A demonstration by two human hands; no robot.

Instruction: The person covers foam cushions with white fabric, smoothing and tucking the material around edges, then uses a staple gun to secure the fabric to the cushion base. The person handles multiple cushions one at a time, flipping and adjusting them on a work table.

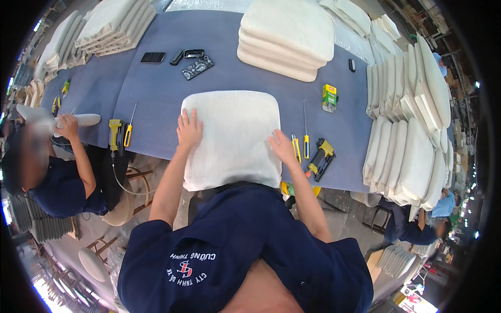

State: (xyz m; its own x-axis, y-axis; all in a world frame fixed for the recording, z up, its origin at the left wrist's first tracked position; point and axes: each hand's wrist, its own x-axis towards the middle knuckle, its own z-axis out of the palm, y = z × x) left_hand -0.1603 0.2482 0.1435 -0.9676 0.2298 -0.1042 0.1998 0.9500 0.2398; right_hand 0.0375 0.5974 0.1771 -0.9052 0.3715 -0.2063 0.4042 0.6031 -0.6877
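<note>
A pale cream, fabric-covered seat cushion (232, 138) with rounded far corners lies in front of me, its near edge reaching over the table edge to my body. My left hand (189, 130) rests on the cushion's left side, fingers stretched out flat on the fabric. At the right edge, my right hand (282, 147) touches the cushion with its fingers extended. Close to that hand lie a yellow utility knife (296, 148), a yellow-handled screwdriver (306, 145) and a black and yellow staple gun (321, 158). The cushion's underside is hidden.
Stacked cushions (284, 44) stand at the back, with more cushions (412, 156) at the right. A green and yellow box (329, 98) and phones (153, 58) lie on the blue-grey table (151, 104). Left of me, a co-worker (68, 177) handles a cushion near another staple gun (115, 133).
</note>
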